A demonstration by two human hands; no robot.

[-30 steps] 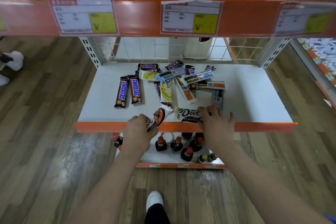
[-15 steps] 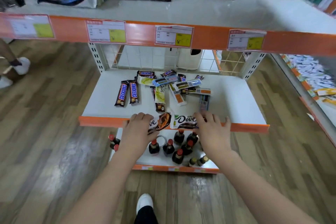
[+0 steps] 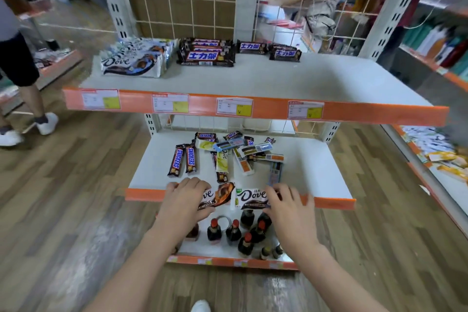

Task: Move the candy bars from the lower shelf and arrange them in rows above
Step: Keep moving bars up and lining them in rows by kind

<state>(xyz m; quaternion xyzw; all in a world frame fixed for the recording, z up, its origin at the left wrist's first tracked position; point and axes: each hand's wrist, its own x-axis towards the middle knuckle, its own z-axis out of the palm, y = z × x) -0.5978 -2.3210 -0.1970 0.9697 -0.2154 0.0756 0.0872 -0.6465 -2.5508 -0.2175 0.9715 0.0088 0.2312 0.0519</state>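
A: Surfaces, frame centre?
B: Lower shelf [image 3: 316,175], white with orange lip, loose candy bars [image 3: 222,154] scattered at its back. Upper shelf [image 3: 278,78], stacked bars at upper left.

A: Hands?
B: Left hand [image 3: 184,197] grips a brown Dove bar [image 3: 217,196]; right hand [image 3: 288,201] grips a white Dove bar [image 3: 250,197], both at the lip.

A: Room?
B: Wood-plank floor [image 3: 63,197]; dark bottles [image 3: 235,230] on the bottom tier.

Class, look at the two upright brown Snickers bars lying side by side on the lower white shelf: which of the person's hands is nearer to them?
Left. The left hand sits just below the Snickers bars, at the shelf's front edge; the right hand is farther off to their right.
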